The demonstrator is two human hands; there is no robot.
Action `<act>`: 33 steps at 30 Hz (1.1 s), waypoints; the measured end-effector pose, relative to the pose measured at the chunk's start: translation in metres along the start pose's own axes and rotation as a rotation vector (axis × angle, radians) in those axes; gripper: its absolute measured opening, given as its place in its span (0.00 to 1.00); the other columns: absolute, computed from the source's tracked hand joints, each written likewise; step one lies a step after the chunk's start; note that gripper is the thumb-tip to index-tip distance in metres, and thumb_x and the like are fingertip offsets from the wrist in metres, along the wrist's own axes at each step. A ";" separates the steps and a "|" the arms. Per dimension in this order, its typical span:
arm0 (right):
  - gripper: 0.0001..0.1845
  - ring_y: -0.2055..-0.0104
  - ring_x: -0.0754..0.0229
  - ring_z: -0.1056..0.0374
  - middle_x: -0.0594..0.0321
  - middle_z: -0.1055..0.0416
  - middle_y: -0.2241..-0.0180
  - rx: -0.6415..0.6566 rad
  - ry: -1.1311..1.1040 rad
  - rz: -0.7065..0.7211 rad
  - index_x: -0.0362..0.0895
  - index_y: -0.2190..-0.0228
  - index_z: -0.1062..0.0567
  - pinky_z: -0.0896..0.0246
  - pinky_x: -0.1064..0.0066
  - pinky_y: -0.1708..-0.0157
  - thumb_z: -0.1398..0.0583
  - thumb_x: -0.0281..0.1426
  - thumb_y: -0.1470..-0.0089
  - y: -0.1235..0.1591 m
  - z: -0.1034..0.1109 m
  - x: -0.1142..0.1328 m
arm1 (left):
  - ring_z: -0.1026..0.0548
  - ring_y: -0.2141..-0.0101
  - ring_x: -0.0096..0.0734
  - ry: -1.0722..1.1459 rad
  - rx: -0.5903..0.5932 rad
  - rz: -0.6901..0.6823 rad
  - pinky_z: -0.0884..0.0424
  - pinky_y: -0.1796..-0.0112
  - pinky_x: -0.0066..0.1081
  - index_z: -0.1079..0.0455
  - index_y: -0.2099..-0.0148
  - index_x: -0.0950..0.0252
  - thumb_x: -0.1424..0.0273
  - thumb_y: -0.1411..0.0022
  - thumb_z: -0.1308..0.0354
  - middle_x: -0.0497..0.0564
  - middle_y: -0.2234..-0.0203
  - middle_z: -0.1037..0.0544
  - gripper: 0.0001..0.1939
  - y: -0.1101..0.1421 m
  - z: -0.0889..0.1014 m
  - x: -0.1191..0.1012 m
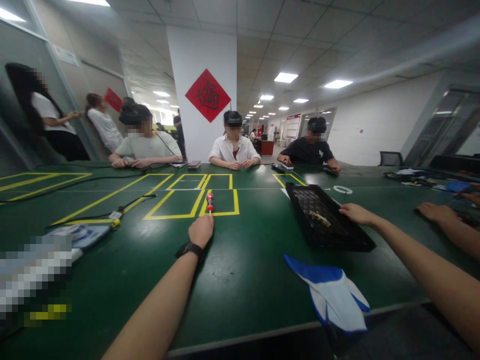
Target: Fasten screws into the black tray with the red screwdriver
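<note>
A screwdriver (210, 202) with a red and clear handle points away from me, its metal shaft running into my left hand (201, 231). That hand is closed around the shaft, above the green table, with a black band at the wrist. My right hand (356, 214) grips the right edge of a black rectangular tray (352, 240); its fingertips are partly hidden by the rim. Inside the tray lies a small whitish and orange-brown item (320, 218) whose kind I cannot make out. Nearer to me lies a blue and white work glove (335, 292).
Yellow tape outlines (172, 216) mark the green table (240, 290). A white ring (342, 190) lies behind the tray. Cables and a bag-like bundle (90, 235) are at left. Three people sit opposite; another person's hand (437, 212) rests at right near clutter (423, 175).
</note>
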State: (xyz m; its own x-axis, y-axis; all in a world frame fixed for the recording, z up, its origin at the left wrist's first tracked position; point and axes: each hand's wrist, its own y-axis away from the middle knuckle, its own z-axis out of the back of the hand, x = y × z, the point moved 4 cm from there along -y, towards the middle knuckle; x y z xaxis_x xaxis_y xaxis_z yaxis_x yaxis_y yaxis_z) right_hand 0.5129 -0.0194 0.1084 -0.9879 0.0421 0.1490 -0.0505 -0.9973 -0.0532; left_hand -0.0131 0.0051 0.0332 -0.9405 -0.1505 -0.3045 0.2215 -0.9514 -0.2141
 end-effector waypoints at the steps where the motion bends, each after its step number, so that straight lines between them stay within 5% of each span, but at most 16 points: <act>1: 0.17 0.69 0.59 0.36 0.51 0.29 0.71 0.009 -0.006 0.041 0.33 0.74 0.27 0.48 0.74 0.69 0.51 0.32 0.49 -0.004 0.000 0.020 | 0.27 0.64 0.41 0.000 -0.001 -0.003 0.34 0.66 0.34 0.31 0.60 0.66 0.58 0.39 0.68 0.61 0.63 0.26 0.27 0.000 0.001 0.000; 8: 0.20 0.64 0.55 0.34 0.55 0.28 0.72 0.033 -0.011 0.211 0.37 0.72 0.25 0.49 0.72 0.65 0.54 0.32 0.48 -0.029 -0.046 0.174 | 0.27 0.64 0.40 0.020 -0.009 0.036 0.34 0.66 0.33 0.32 0.60 0.66 0.59 0.39 0.69 0.61 0.64 0.26 0.26 -0.001 0.003 0.001; 13: 0.19 0.62 0.56 0.34 0.55 0.26 0.69 0.005 0.004 0.279 0.39 0.67 0.26 0.49 0.73 0.66 0.55 0.30 0.47 -0.039 -0.081 0.246 | 0.27 0.65 0.40 0.053 -0.013 0.069 0.35 0.68 0.33 0.33 0.59 0.67 0.59 0.38 0.70 0.61 0.66 0.25 0.26 -0.003 0.003 0.003; 19: 0.19 0.62 0.55 0.33 0.53 0.27 0.65 -0.006 0.016 0.289 0.38 0.66 0.26 0.47 0.73 0.68 0.54 0.31 0.47 -0.043 -0.092 0.278 | 0.27 0.65 0.39 0.104 -0.039 0.040 0.36 0.68 0.31 0.34 0.59 0.66 0.59 0.38 0.70 0.60 0.66 0.25 0.25 -0.004 0.005 0.003; 27: 0.19 0.63 0.51 0.32 0.43 0.29 0.65 -0.049 -0.028 0.190 0.35 0.68 0.26 0.44 0.69 0.67 0.53 0.33 0.47 -0.034 -0.093 0.288 | 0.28 0.68 0.36 0.094 -0.135 -0.008 0.40 0.72 0.28 0.35 0.62 0.66 0.59 0.38 0.69 0.59 0.69 0.26 0.24 -0.004 0.015 -0.001; 31: 0.28 0.59 0.51 0.34 0.43 0.31 0.62 -0.190 -0.132 0.168 0.36 0.64 0.29 0.43 0.65 0.63 0.56 0.46 0.47 -0.015 -0.071 0.303 | 0.30 0.72 0.32 0.102 -0.244 -0.194 0.45 0.74 0.26 0.36 0.64 0.65 0.59 0.38 0.69 0.55 0.73 0.27 0.24 0.006 0.035 -0.020; 33: 0.31 0.64 0.57 0.33 0.52 0.31 0.64 -0.308 -0.484 0.284 0.40 0.59 0.33 0.42 0.69 0.66 0.52 0.52 0.52 -0.004 -0.054 0.317 | 0.31 0.74 0.30 0.141 -0.245 -0.355 0.46 0.75 0.26 0.36 0.65 0.64 0.59 0.38 0.67 0.53 0.76 0.28 0.22 0.015 0.042 -0.038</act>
State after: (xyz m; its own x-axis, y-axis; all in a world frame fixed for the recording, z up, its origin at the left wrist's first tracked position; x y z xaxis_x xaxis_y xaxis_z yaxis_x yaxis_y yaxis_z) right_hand 0.1919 0.0013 0.1026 -0.7948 -0.3253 0.5124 0.0927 -0.8994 -0.4272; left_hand 0.0151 -0.0152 0.0802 -0.9285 0.2283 -0.2928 -0.0383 -0.8433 -0.5360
